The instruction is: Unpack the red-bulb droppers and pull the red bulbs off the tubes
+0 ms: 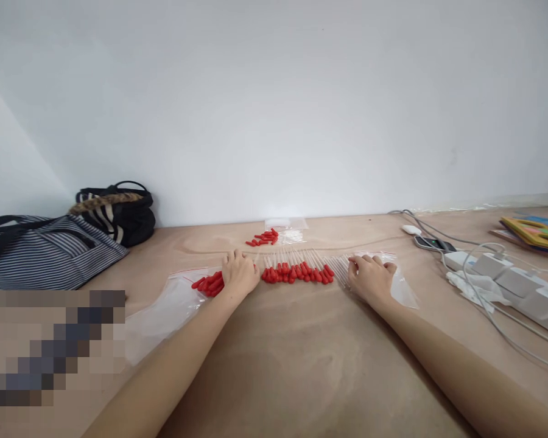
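Observation:
My left hand (240, 272) rests with bent fingers at a pile of small red caps (207, 283) on a clear zip bag (168, 301). A bit of red shows beside its thumb, but what the fingers hold is hidden. My right hand (372, 277) is curled over a batch of thin clear sticks (342, 271), fingertips together, and I cannot make out anything in them. Another clear bag (404, 289) lies under and beside that hand. Between both hands is a row of sticks with red caps (296, 272), their red ends towards me.
Behind the row lie more red caps (263, 237) and clear sticks (292, 236). A striped bag (59, 249) and a black bag (134, 222) stand at left. On the right are a power strip with chargers (520, 283), cables, a small black device (433, 244) and colourful boards (536, 234).

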Demonstrator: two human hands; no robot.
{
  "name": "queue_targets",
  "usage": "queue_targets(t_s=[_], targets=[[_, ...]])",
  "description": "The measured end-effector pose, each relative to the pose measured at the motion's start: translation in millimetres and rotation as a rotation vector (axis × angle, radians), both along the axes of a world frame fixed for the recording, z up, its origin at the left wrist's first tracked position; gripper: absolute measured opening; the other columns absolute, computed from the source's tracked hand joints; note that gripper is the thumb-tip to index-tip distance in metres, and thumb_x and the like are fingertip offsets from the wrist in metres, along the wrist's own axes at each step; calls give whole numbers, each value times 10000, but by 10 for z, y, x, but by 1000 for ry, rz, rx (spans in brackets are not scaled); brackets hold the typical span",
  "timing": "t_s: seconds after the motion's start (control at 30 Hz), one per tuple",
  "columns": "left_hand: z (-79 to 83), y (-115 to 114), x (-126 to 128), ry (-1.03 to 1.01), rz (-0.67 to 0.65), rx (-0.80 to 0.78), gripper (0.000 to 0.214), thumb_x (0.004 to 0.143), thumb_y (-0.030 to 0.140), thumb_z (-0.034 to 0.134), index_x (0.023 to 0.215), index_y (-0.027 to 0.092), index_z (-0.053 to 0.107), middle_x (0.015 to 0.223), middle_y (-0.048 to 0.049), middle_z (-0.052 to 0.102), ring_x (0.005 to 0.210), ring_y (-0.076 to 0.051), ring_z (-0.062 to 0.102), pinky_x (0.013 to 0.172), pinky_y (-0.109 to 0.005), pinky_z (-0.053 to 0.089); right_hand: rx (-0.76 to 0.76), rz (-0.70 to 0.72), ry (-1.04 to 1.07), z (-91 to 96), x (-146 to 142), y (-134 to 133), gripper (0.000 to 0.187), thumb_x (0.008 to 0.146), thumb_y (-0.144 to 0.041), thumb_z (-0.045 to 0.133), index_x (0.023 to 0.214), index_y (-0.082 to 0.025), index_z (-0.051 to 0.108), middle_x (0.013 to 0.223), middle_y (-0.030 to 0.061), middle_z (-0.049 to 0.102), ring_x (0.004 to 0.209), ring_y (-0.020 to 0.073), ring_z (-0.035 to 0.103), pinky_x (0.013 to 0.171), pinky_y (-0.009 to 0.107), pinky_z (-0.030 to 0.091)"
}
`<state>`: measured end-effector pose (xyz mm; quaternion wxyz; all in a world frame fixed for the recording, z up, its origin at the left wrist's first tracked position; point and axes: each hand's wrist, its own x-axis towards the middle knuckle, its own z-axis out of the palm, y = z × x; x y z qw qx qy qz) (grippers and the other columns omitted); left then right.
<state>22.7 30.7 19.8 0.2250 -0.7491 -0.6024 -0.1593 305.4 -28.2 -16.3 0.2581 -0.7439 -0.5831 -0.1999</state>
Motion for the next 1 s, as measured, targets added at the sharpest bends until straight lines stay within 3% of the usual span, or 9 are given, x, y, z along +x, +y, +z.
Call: queue_targets(t_s=[0.2,0.33,0.43,0.53,0.63,0.8,1.0], targets=[[36,102,13,16,31,-26,204,690,258,532,624,109,654,836,-179,581,842,-324,493,694,-414,369,120,76,59,6,-71,-14,265,797,-242,391,823,-188,649,729,63,640,733,194,476,680,347,172],[151,-118,-12,28,-9,30,214,761,255,476,713,118,633,863,-157,568,868,-313,485,691,-401,382,242,302,64,19,-190,-66,218,800,-241,434,807,-199,648,679,35,608,722,173,479,710,337,214],[154,-467,-75,36,-211,110,219,824,240,411,737,130,580,774,-116,560,777,-266,497,665,-375,397,331,518,39,64,-329,-161,203,814,-258,459,895,-202,636,760,45,602,746,163,490,708,312,267],[42,-789,-129,-29,-478,1,204,863,199,354,747,162,518,718,-58,554,668,-200,503,612,-323,410,357,688,-40,133,-517,-299,308,807,-345,493,1062,-194,577,935,79,593,836,177,500,765,333,286],[-91,-935,-136,-132,-641,-86,192,882,209,340,753,176,478,714,-36,554,654,-176,513,589,-290,414,283,876,-132,171,-728,-412,423,775,-464,513,1109,-207,549,1022,75,586,897,196,492,837,386,251],[-177,-909,-112,-196,-749,-97,202,903,238,332,778,173,477,717,-37,562,659,-175,506,596,-290,410,216,953,-141,103,-958,-435,171,826,-318,491,881,-224,623,638,-15,592,701,130,466,847,388,215],[-196,-909,-129,-199,-792,-112,262,914,234,314,737,172,498,700,-35,567,656,-166,488,611,-289,389,187,1001,-121,82,-951,-440,189,825,-228,462,699,-192,599,517,-29,509,625,108,398,811,366,217]])
